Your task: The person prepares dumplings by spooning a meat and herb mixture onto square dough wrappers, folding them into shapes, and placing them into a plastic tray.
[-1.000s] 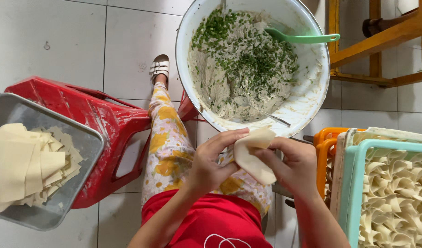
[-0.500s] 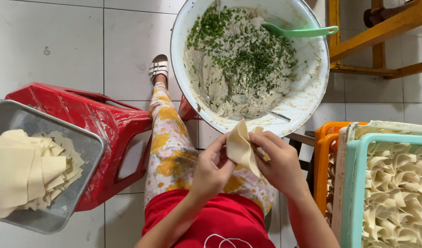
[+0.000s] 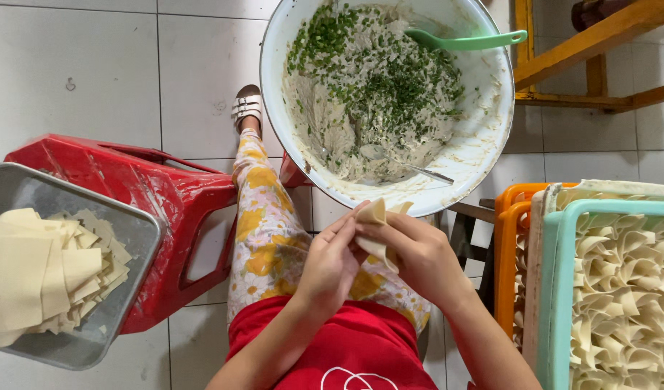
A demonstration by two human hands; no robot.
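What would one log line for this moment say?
left hand: pinching wrapper | right hand: holding wrapper | bowl of filling: ahead | tray of wrappers: left

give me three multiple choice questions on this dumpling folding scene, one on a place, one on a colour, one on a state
1. Where is the metal tray of flat wrappers?
A. on the red stool
B. inside the white bowl
C. on the wooden frame

2. What colour is the spoon in the filling bowl?
A. red
B. green
C. orange

3. How is the wrapper in the hands?
A. lying flat and open
B. folded, pinched by both hands
C. torn in two

Answers:
1 A, the tray rests on the red stool at the person's left.
2 B, a pale green handle lies over the bowl's rim.
3 B, the left hand and right hand press its folded edge together.
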